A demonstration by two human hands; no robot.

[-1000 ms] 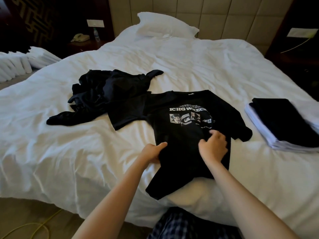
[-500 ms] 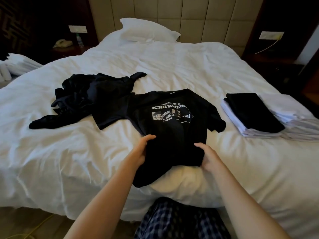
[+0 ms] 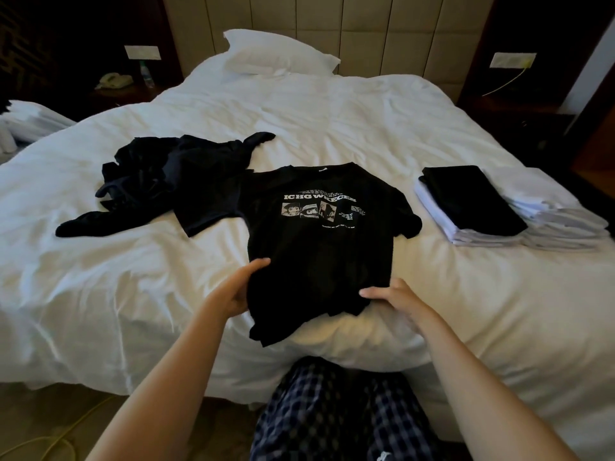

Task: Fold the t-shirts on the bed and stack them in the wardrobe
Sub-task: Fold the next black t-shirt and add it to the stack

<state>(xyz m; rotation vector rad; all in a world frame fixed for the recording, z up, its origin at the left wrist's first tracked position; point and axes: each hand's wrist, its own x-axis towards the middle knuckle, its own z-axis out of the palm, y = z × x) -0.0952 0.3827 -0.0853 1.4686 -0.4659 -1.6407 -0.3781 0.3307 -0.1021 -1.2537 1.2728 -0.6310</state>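
A black t-shirt [image 3: 319, 244] with a white print lies face up near the front edge of the white bed [image 3: 133, 277]; its hem is bunched toward me. My left hand [image 3: 238, 289] grips the shirt's lower left edge, thumb on top and fingers under the cloth. At the lower right edge my right hand [image 3: 397, 297] holds the hem with its thumb on the fabric. A crumpled pile of black shirts [image 3: 173, 181] lies to the left, touching the printed shirt's sleeve.
A folded stack [image 3: 466, 207] with a black shirt on top sits on the bed's right side, next to folded white shirts [image 3: 559, 221]. A pillow [image 3: 276, 54] lies at the headboard. A nightstand phone [image 3: 113, 81] stands far left. A yellow cable [image 3: 66, 437] runs over the floor.
Both hands moved from the middle of the printed shirt down and apart to its lower edges. The lower part of the shirt has been pulled straighter and flatter.
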